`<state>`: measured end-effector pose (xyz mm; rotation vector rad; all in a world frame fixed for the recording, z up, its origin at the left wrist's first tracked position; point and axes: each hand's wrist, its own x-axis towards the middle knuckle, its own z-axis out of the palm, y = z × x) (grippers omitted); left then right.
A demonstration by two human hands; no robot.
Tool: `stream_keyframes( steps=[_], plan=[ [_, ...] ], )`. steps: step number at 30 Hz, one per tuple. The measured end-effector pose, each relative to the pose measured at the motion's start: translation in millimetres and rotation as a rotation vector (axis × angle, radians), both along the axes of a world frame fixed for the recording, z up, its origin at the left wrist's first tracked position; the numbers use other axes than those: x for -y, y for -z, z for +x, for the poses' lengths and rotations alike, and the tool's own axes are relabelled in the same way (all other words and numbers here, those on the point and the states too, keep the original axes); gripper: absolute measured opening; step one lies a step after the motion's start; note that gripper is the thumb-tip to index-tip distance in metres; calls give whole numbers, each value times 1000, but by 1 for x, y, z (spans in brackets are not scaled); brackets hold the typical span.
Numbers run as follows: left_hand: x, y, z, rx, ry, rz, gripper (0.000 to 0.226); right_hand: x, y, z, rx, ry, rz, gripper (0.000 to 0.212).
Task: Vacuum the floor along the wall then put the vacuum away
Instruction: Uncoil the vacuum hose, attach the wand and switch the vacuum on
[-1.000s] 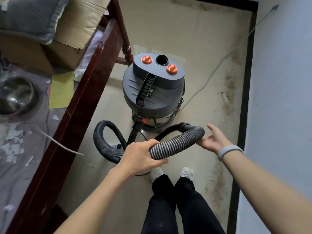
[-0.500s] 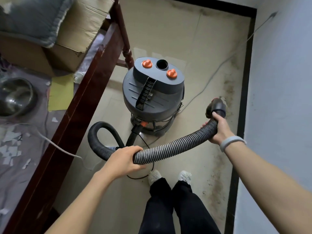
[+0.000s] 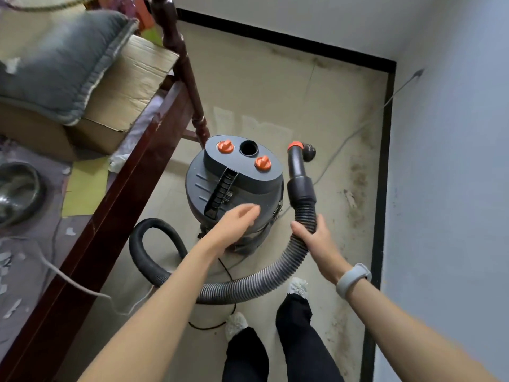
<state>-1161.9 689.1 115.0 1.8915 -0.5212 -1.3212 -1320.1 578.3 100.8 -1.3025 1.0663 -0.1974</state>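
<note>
A grey canister vacuum (image 3: 234,186) with two orange knobs and a black handle stands on the tiled floor beside a wooden bed frame. Its ribbed hose (image 3: 248,288) loops from the vacuum's left side, across in front of my feet, and up to the right. My right hand (image 3: 314,241) grips the hose just below its black end piece (image 3: 298,172), which points up beside the vacuum and has an orange ring. My left hand (image 3: 237,224) hovers over the vacuum's near side, fingers relaxed, holding nothing.
A dark wooden bed frame (image 3: 129,172) runs along the left, with a cardboard box (image 3: 124,89), a grey cushion (image 3: 55,64) and a metal bowl (image 3: 19,191) on it. The blue wall (image 3: 446,188) with black skirting is on the right. A grey cable (image 3: 355,133) crosses the stained floor.
My left hand has let go of the hose and moved up over the vacuum. My right hand has swung the hose end up next to the vacuum's top.
</note>
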Motion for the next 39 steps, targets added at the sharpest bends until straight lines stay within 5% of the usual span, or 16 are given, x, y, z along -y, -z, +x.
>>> stream_keyframes(
  steps=[5,9,19,23,27,29,34,39],
  plan=[
    [99,-3,-5,-306,-291,-141,36,15,7,0,49,-364,-92,45],
    [119,6,-11,-80,-415,-123,19,72,16,-7,-61,-644,-105,33],
    [79,21,-18,133,-172,56,22,145,4,109,-12,-64,278,23],
    [67,30,-4,68,-51,93,27,117,15,129,-40,-151,193,15],
    [53,36,5,15,-263,-13,19,100,21,145,37,-356,127,7],
    [36,38,12,103,-384,-7,15,99,27,152,1,-437,-53,15],
    [-19,38,51,255,-503,42,10,108,60,170,-202,-817,-894,20],
    [-54,44,92,344,-581,90,15,93,91,222,-87,-1392,-1335,63]
  ],
)
